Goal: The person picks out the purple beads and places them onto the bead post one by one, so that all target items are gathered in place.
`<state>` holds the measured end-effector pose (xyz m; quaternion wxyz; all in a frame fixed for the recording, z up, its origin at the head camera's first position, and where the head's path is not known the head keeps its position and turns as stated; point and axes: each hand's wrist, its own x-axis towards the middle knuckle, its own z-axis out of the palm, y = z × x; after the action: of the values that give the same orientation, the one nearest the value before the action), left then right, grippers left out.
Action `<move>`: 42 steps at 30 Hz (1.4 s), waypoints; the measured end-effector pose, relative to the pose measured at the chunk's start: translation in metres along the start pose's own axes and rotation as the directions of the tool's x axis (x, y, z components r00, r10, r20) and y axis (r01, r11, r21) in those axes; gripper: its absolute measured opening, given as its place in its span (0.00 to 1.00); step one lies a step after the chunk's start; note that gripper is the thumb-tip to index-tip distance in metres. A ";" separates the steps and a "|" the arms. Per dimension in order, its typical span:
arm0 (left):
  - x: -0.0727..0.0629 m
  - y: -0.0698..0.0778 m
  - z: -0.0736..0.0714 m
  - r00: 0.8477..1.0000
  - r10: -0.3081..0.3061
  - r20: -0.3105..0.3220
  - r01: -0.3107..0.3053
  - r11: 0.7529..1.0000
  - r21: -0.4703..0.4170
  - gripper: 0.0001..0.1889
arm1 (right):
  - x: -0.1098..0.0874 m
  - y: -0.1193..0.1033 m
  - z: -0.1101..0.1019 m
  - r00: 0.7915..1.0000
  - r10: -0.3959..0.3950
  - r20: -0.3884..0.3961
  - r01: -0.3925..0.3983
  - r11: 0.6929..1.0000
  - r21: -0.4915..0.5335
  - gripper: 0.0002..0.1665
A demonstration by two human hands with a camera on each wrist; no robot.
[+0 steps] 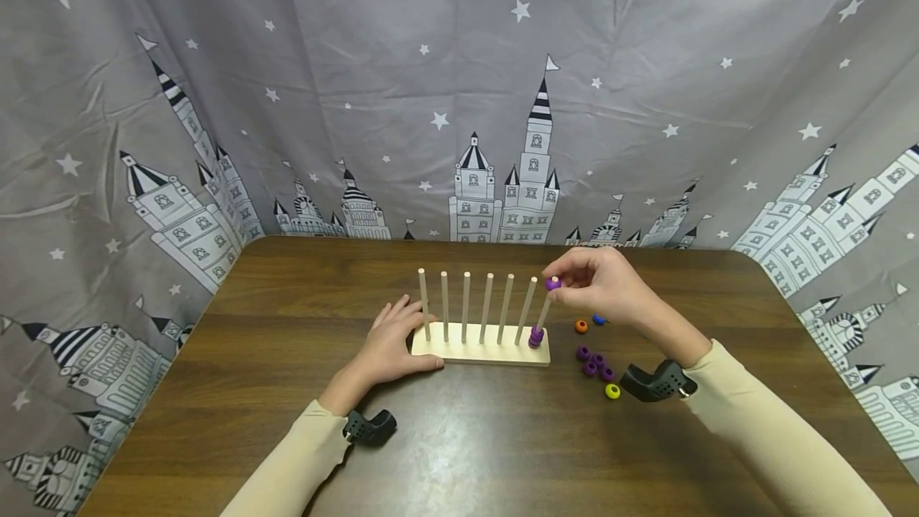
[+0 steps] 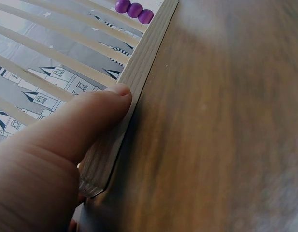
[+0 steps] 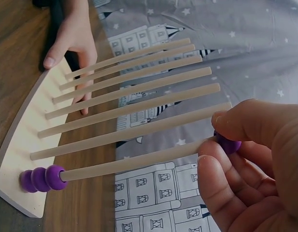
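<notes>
A wooden peg rack [image 1: 479, 353], a pale base with several upright rods, stands on the table. My left hand [image 1: 388, 344] holds the base's left end, thumb along the front edge and fingers behind; the left wrist view shows the thumb [image 2: 98, 113] against the wood. At the top of the rightmost rod, my right hand [image 1: 603, 284] pinches a purple bead [image 1: 553, 283]. The rod's tip shows in the bead's hole. In the right wrist view, fingers partly hide this bead [image 3: 230, 144]. Three purple beads [image 3: 41, 179] are stacked at that rod's foot.
Right of the rack lie loose beads: an orange bead [image 1: 581, 326], a blue bead [image 1: 599, 319], several purple beads [image 1: 590, 369] and a yellow bead [image 1: 612, 391]. The brown wooden table [image 1: 459, 453] meets a grey castle-print curtain [image 1: 402, 142] at the back.
</notes>
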<state>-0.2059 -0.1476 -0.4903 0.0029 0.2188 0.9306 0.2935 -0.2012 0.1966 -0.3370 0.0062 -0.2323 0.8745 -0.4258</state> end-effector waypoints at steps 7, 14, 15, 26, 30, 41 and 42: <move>0.000 0.000 0.000 1.000 -0.001 -0.001 0.001 1.000 -0.004 0.35 | 0.001 0.001 0.001 1.000 -0.002 -0.002 0.002 1.000 0.000 0.12; 0.001 -0.001 0.000 1.000 -0.006 0.001 0.006 1.000 -0.003 0.34 | 0.000 0.001 0.001 1.000 -0.019 0.006 0.019 1.000 0.006 0.12; 0.001 -0.001 0.000 1.000 -0.007 0.002 0.007 1.000 -0.006 0.34 | 0.000 0.001 0.001 1.000 -0.020 0.006 0.020 1.000 0.005 0.12; 0.002 -0.002 0.002 1.000 -0.006 -0.003 0.006 1.000 0.002 0.35 | -0.001 0.005 0.000 1.000 -0.020 -0.014 0.020 1.000 -0.005 0.12; 0.002 -0.002 0.002 1.000 -0.006 0.000 0.006 1.000 0.000 0.35 | -0.003 0.006 -0.003 0.999 -0.037 -0.031 0.037 0.999 -0.004 0.12; 0.002 -0.001 0.001 1.000 -0.009 0.005 0.009 1.000 0.002 0.35 | -0.006 0.008 -0.005 0.999 -0.012 -0.033 0.012 1.000 0.000 0.12; 0.002 -0.001 0.001 1.000 -0.009 0.004 0.009 1.000 0.001 0.35 | -0.006 0.009 -0.005 0.999 -0.011 -0.034 0.011 1.000 0.000 0.12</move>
<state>-0.2076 -0.1469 -0.4912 0.0061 0.2153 0.9317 0.2925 -0.2007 0.2072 -0.3411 -0.0110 -0.2301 0.8731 -0.4296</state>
